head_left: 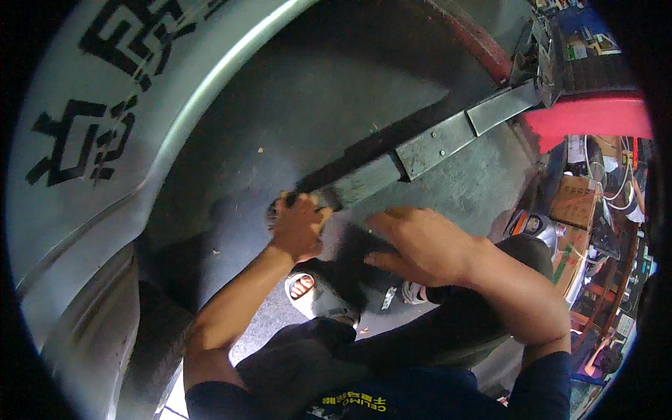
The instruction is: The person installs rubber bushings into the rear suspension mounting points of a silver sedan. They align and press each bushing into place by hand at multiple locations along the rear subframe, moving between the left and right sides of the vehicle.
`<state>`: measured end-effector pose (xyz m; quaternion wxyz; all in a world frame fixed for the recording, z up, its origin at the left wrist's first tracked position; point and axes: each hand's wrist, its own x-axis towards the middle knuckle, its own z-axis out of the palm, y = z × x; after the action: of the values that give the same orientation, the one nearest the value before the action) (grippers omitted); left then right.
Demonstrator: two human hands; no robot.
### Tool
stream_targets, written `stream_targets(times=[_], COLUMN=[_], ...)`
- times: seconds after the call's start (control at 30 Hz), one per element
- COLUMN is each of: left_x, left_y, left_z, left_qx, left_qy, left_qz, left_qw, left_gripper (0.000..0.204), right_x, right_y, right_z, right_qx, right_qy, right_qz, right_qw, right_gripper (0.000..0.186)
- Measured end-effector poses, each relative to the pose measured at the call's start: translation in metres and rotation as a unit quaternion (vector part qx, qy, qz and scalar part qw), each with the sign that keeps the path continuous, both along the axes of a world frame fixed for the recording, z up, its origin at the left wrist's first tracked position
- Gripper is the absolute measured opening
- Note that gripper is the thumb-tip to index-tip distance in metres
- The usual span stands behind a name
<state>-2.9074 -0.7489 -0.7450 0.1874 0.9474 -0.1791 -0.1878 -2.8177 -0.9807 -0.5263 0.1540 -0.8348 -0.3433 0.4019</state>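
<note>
My left hand [301, 222] is curled over the end of a telescoping car lift arm [437, 145], where a dark round support pad [271, 215] shows partly behind the fingers. The grey metal arm slants from that end up to the far right. To the right of the left hand, just under the arm, my right hand [427, 245] hangs with its thumb and fingers apart. Nothing shows in it, though its fingertips are a little blurred.
A silver vehicle body [105, 182] with black lettering rises along the left, a tyre [157, 336] below it. The lift arm meets red lift parts [588, 119] at the right. Cardboard boxes [575, 199] and cables crowd the right side. Another person [603, 358] appears at lower right.
</note>
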Motion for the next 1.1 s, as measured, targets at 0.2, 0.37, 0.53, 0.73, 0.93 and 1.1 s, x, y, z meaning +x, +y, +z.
stream_targets(times=[0.2,0.37,0.53,0.73,0.93,1.1], left_x=[-0.08,-0.084,-0.048,0.025,0.093,0.116], left_y=[0.112,0.135,0.163,0.215,0.22,0.213], left_z=[0.016,0.021,0.007,-0.01,-0.015,-0.021], left_qx=[0.205,0.167,0.235,0.288,0.368,0.386], left_qy=[0.026,0.0,-0.027,-0.117,-0.124,-0.075], left_qz=[0.08,0.158,0.151,0.1,0.108,0.17], left_qw=[0.975,0.973,0.96,0.945,0.915,0.904], left_gripper=[0.055,0.048,0.051,0.057,0.054,0.054], right_x=[0.013,0.056,0.082,0.088,0.08,0.085], right_y=[-0.029,-0.054,-0.06,-0.08,-0.121,-0.15], right_z=[-0.004,-0.036,-0.077,-0.106,-0.118,-0.128], right_qx=[-0.042,-0.044,0.069,0.024,0.095,0.09], right_qy=[0.167,0.105,0.072,0.181,0.198,0.215], right_qz=[0.054,0.058,0.024,-0.076,-0.181,-0.209], right_qw=[0.984,0.992,0.995,0.98,0.959,0.95], right_gripper=[0.045,0.046,0.037,0.035,0.038,0.036])
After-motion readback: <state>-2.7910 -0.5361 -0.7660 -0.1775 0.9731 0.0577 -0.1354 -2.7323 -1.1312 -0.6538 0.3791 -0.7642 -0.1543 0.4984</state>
